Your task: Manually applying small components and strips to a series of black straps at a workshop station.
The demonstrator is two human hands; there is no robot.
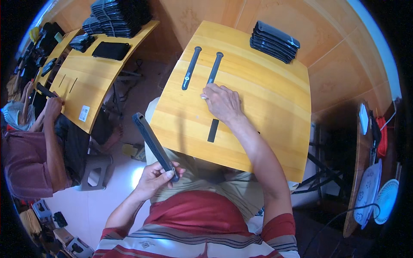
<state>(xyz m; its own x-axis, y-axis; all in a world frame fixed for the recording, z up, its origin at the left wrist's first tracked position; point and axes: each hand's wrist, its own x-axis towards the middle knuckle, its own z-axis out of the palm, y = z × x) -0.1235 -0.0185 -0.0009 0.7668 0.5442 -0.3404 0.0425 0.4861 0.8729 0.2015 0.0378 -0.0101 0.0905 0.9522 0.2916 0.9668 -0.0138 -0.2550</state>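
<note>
Our left hand (155, 181) pinches the strip (154, 144) by its lower end, a good hold; it seems light, stiff. Whether our right hand (223, 103) pinches the strap (215, 68), we cannot tell.

Smooth wood-grained tabletop (275, 99), matt strips (191, 69)

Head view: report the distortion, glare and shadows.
Head view: corners black, the right edge of the wooden table bowed outward; same head view: a blown-out white glare patch on the floor beside the left hand; head view again: a soft dark streak, probably a shadow, on the table to the right of the held black strip.
</note>
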